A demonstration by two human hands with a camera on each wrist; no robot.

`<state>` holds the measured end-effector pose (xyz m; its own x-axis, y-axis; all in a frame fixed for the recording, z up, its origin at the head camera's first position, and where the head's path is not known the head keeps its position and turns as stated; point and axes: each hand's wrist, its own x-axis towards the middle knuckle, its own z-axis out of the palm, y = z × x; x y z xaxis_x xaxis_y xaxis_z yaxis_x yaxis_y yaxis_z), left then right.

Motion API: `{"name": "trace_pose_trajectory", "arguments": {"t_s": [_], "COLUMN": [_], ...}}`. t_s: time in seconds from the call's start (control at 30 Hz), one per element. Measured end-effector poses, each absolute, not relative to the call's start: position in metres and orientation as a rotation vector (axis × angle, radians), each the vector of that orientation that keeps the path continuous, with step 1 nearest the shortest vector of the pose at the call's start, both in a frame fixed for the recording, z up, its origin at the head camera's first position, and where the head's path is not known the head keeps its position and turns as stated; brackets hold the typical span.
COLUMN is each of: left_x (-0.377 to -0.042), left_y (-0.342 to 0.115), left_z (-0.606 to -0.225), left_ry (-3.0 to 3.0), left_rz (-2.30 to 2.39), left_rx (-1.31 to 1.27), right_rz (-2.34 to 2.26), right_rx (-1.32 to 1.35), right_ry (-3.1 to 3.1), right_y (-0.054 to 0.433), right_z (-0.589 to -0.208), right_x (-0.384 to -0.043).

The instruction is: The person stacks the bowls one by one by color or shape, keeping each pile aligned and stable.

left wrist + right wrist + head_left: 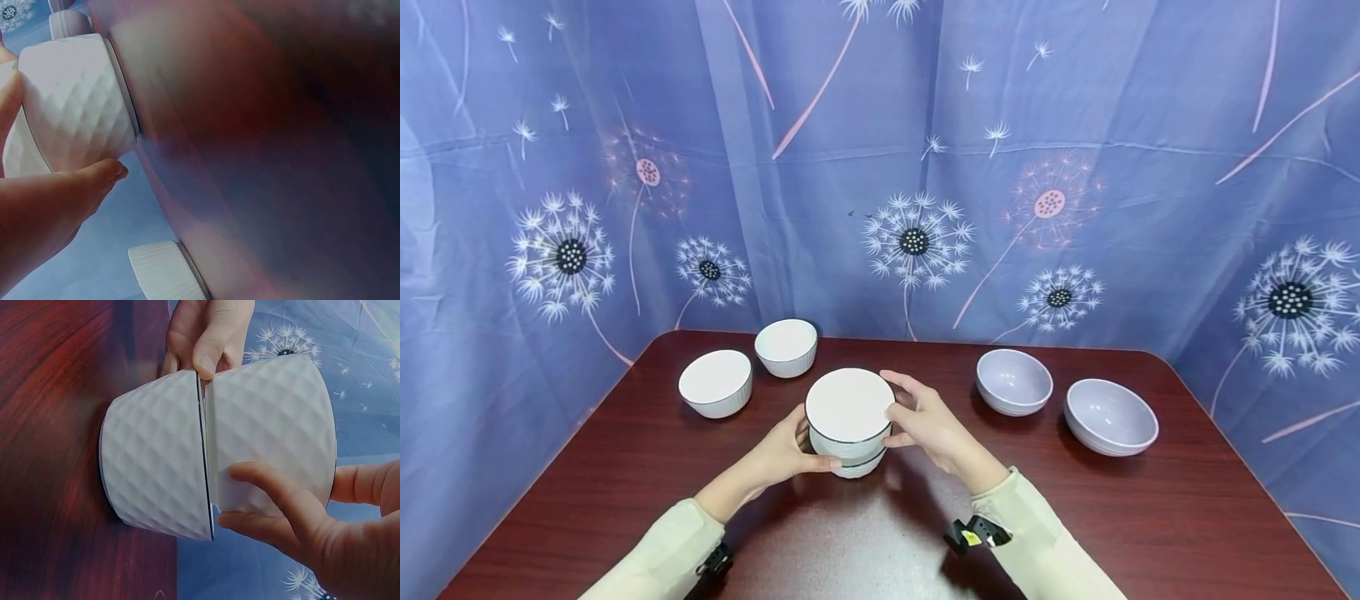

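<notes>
Two white bowls with a diamond-dimpled outside and a dark rim line are stacked at the middle of the table. The upper bowl (850, 405) has its base right at the rim of the lower bowl (153, 453), which stands on the table. My right hand (934, 427) pinches the upper bowl, with a fingertip at its rim and others against its side. From the left, my left hand (781, 454) holds the lower bowl by its side; the thumb tip shows near the lower bowl's rim. Some left fingers are hidden behind the bowls.
Two white ribbed bowls stand at the back left, a nearer ribbed bowl (717, 385) and a farther ribbed bowl (787, 348). Toward the right are two lavender bowls, a left lavender bowl (1013, 383) and a right lavender bowl (1111, 418). A dandelion-print curtain (835, 208) hangs behind the dark red table (587, 500).
</notes>
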<state>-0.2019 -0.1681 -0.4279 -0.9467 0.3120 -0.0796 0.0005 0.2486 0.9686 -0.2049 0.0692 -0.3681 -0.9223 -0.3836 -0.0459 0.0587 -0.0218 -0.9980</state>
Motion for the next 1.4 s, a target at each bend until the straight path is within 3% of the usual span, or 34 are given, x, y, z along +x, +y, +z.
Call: {"name": "trace_pose_trajectory", "arguments": {"t_s": [1.4], "left_x": [-0.201], "left_y": [-0.17], "left_z": [-0.424], "left_ry": [2.226], "left_rz": [1.733], "left_rx": [0.408], "right_rz": [-1.982], "right_rx": [-0.318], "right_ry": [2.161], "right_y": [0.056], "right_z": [-0.378], "right_x": [-0.203]}}
